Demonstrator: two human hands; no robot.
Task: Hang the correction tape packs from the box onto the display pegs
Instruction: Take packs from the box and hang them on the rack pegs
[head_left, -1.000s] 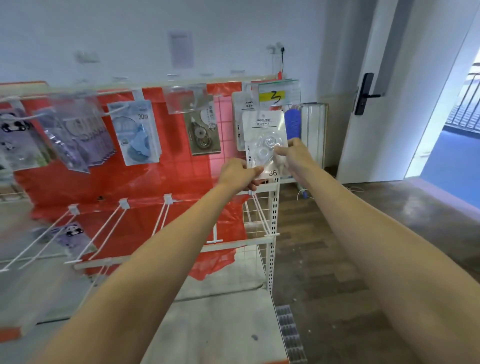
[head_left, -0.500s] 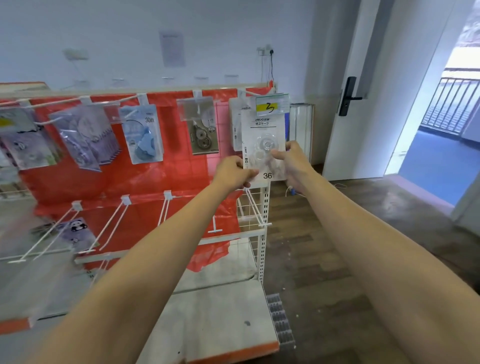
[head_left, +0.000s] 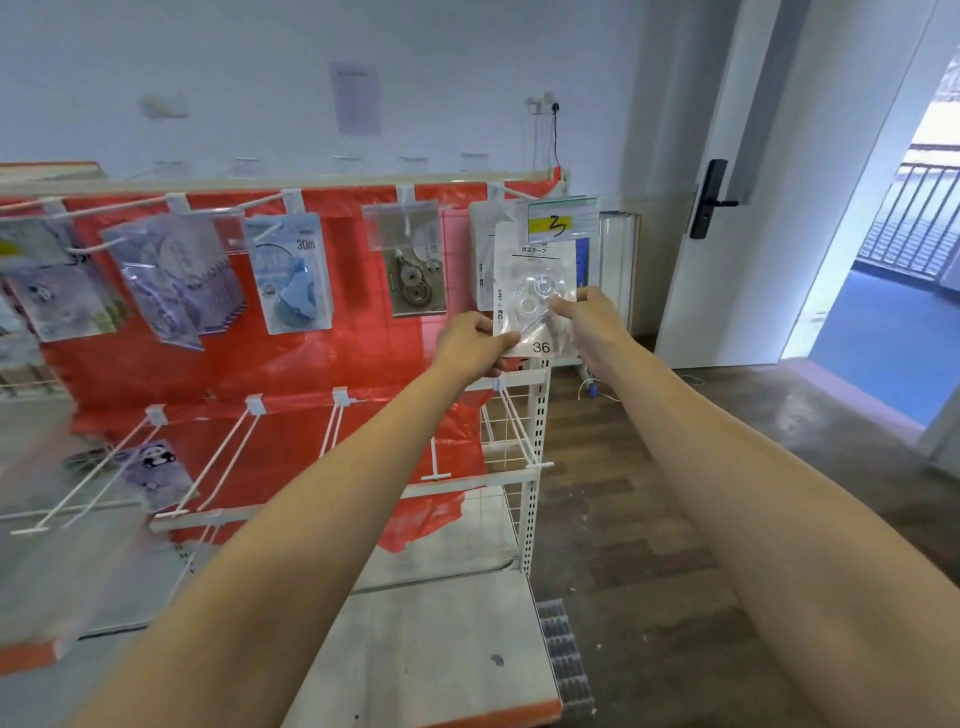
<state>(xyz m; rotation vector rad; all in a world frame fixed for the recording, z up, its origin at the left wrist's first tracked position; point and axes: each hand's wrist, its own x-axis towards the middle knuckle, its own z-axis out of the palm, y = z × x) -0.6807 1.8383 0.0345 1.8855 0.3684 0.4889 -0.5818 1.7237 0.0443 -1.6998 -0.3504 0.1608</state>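
Both arms reach out to the right end of the display rack (head_left: 537, 415). Left hand (head_left: 470, 345) pinches the lower left corner of a correction tape pack (head_left: 535, 291), thumb on the front face. Right hand (head_left: 589, 317) grips the pack's right edge, thumb laid over the clear blister. So each grip is clenched on the same pack.

The pack is upright, white card with a clear blister, "36" printed near its bottom edge. Its top sits behind the price tag (head_left: 558, 221), a clear holder with a yellow strip and a handwritten mark, at the tip of the rightmost upper peg. Cannot tell whether the pack's hole is on the peg.

Just behind the held pack, more white packs (head_left: 480, 260) hang on the same peg. Left of it along the upper row: a grey pack (head_left: 418, 280), then a blue pack (head_left: 296, 280) marked "30m", then purple packs (head_left: 182, 280). Lower row of white pegs (head_left: 228, 457) juts out from the red backing (head_left: 337, 358) below the held pack. White door (head_left: 737, 208) well to the right of the rack.
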